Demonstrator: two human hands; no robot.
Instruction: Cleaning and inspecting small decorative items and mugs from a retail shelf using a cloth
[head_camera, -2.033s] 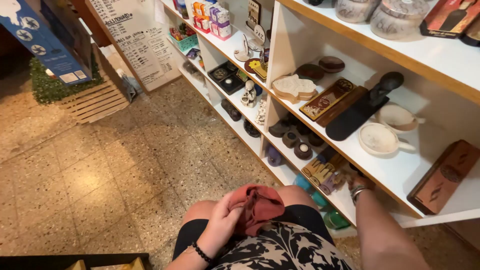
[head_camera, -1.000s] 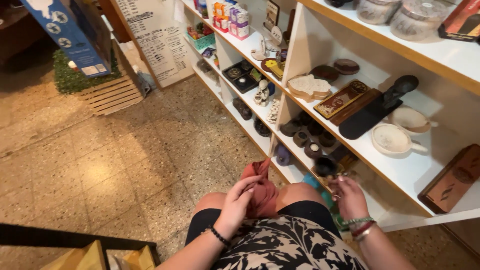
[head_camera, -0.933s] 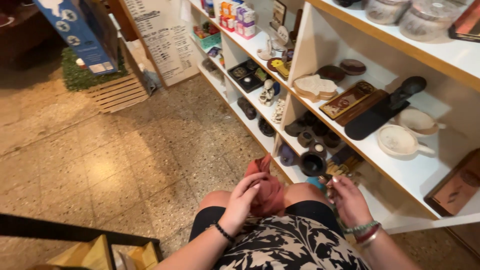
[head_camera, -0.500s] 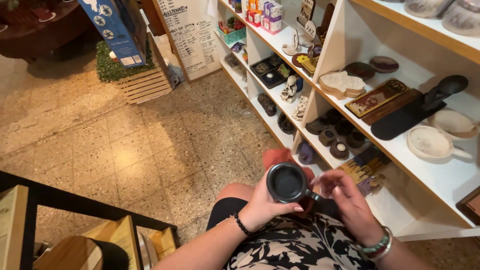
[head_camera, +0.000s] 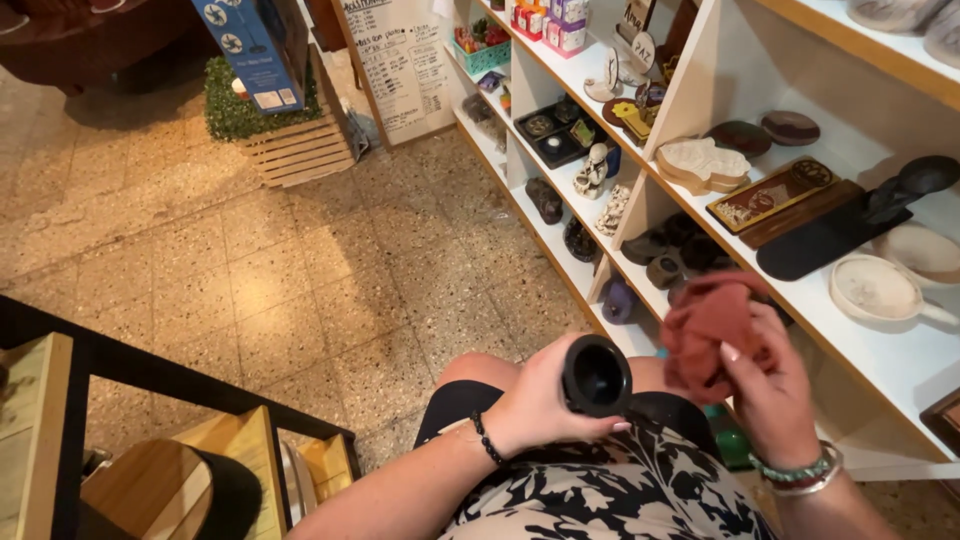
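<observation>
My left hand grips a small dark cup above my lap, its round mouth turned toward the camera. Just to the right, my right hand holds a crumpled reddish-brown cloth a little higher than the cup. Cloth and cup are close but apart. I sit facing a white shelf unit; several dark cups stand on its lower shelf beyond the cloth.
The shelves carry wooden boards, a dark ladle-shaped piece, pale dishes and small boxes. A wooden crate with greenery and a white sign board stand on the terrazzo floor. Wooden furniture is at bottom left.
My right hand took a dark cup off the lower shelf and passed it to my left hand. The cloth went from my left hand to my right, now raised beside the cup.
</observation>
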